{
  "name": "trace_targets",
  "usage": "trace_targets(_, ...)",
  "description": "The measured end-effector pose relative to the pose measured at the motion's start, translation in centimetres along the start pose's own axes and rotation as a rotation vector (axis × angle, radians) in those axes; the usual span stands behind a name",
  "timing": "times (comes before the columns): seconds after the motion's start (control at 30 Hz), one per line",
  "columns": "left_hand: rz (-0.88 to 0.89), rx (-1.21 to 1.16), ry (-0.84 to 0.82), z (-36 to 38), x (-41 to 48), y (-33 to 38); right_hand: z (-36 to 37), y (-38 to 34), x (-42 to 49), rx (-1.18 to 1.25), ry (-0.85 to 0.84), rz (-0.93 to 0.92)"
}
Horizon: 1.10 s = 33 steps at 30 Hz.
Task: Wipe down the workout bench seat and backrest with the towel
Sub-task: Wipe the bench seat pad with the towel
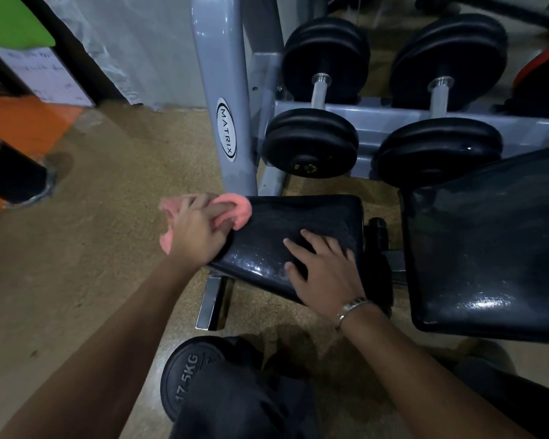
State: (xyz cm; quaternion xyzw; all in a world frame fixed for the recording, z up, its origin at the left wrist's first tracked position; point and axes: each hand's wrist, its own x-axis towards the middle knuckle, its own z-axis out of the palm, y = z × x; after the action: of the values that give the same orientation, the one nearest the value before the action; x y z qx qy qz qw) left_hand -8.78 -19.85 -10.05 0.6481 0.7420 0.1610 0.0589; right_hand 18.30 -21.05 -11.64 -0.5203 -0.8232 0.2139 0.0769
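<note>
The left hand (pixel 197 231) is closed around a bunched pink terry towel (pixel 235 210), pressing it against the far left corner of the bench's black padded vinyl seat (pixel 298 223); folds of the cloth spill out past the fingers and below the hand's outer edge. The right hand (pixel 325 274) lies flat and spread on the near right part of the same seat, holding nothing, seemingly to steady the pad.

The bench's largest piece, the black vinyl backrest (pixel 488 248), lies to the right of the seat across a narrow gap where the hinge and frame show. Its long axis seems to run away to the right and upward. Neither hand touches it.

Behind the bench stands a grey steel dumbbell rack (pixel 225 122) holding black round dumbbells (pixel 311 144). A black weight plate (pixel 187 375) sits on the tan floor (pixel 92 248) near the person's knee.

The seat's unwiped length runs rightward from the towel, so the next stroke probably sweeps right, toward the resting right hand, which would have to lift clear. The backrest lies nearer the right hand than the towel hand, so the left arm faces a long reach across, or the towel changes hands.
</note>
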Motion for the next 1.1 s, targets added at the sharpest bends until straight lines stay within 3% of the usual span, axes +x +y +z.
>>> trace_targets(0.07, 0.032, -0.011, -0.005, -0.4, -1.4, -1.1, -0.6, 0.9, 0.0, 0.030, 0.027, 0.002)
trace_targets(0.23, -0.083, 0.067, 0.019, -0.3, 1.3, 0.0, -0.6, 2.4, -1.2, -0.047, -0.012, 0.030)
trace_targets(0.37, 0.080, -0.002, 0.027, -0.6, -3.7, -1.3, -0.4, 2.6, -1.5, -0.074, -0.027, 0.017)
trace_targets(0.53, -0.107, 0.040, 0.065, -0.1, -1.6, -0.5, -0.1, 2.6, -1.5, -0.067, -0.024, 0.033)
trace_targets(0.7, 0.060, 0.010, 0.075, -0.6, -6.0, -1.3, 0.0, 2.7, -1.5, -0.061, -0.014, 0.030)
trace_targets(0.83, -0.088, -0.038, 0.136, -0.5, -3.5, 0.2, 0.1, 2.5, -1.5, -0.057, -0.021, 0.031)
trace_targets(1.0, 0.117, -0.006, 0.097, -0.2, -7.6, -0.9, 0.1, 2.7, -1.5, -0.051, -0.015, 0.027)
trace_targets(1.1, -0.013, 0.005, 0.135, -0.4, -5.4, -0.5, 0.3, 2.7, -1.6, -0.058, -0.023, 0.029)
